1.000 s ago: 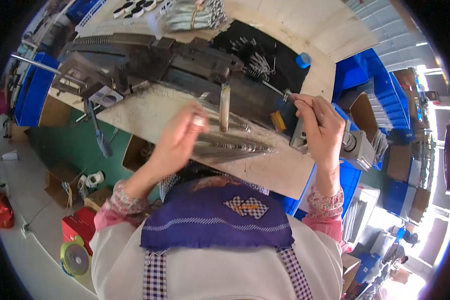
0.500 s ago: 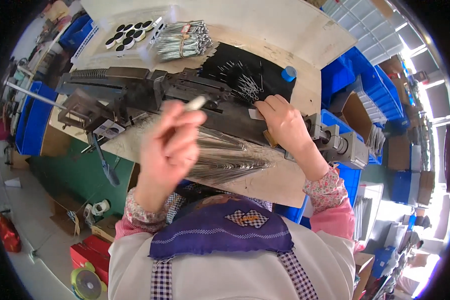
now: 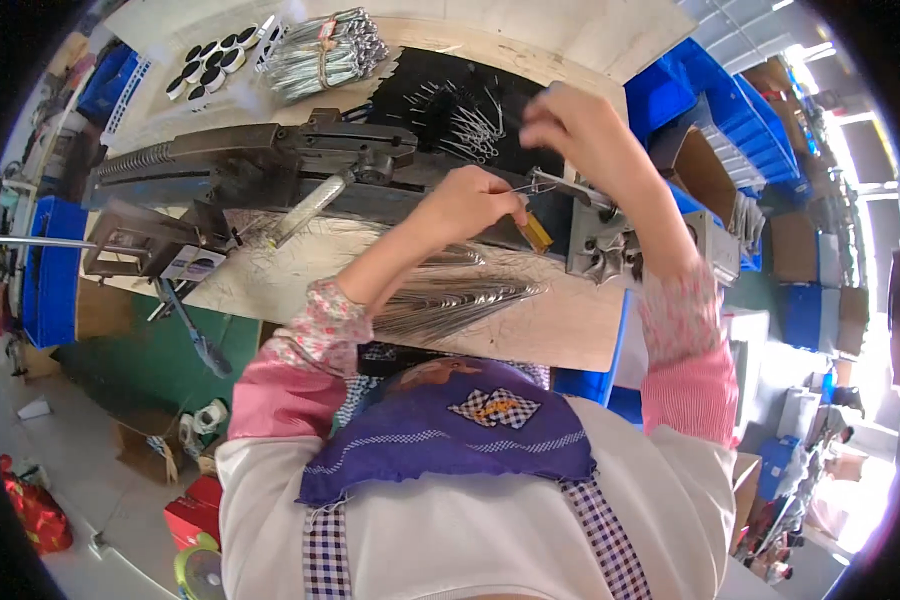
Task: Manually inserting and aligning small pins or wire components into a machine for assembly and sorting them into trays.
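- Left hand [image 3: 470, 207]: thumb and fingertips pinched together on a thin wire [image 3: 533, 187]; grip looks firm enough, exact contact too small to tell.
- Right hand [image 3: 592, 135]: raised above and right of the left one, fingers loosely bent, blurred; nothing visible in it, but cannot tell whether it is empty.
- Thin wire: sticks out on the right side of the left fingertips, reaching toward the metal fixture [image 3: 598, 250] end of the bench; can't tell if it touches metal there. Right hand is apart from it.
- Yellow block [image 3: 536, 233]: just beside the left fingertips, on the near side.
- Progress, judged by the piles: many small metal pieces [image 3: 478, 132], some with looped ends, lie heaped on the black cloth [image 3: 422, 72], apparently worked; long wires [image 3: 460, 305] lie loose on the near side of the table [image 3: 570, 325], apparently unworked. The held piece seems mid-way, not yet on the heap.
- Dark metal machine [image 3: 230, 150]: runs across the table, left of the hands; silver handle [image 3: 315, 207] angles off it toward the person.
- Far side: tied metal bundle [image 3: 325, 60], beside black-and-white round pieces [image 3: 208, 68]. Blue bins [image 3: 662, 88] right.
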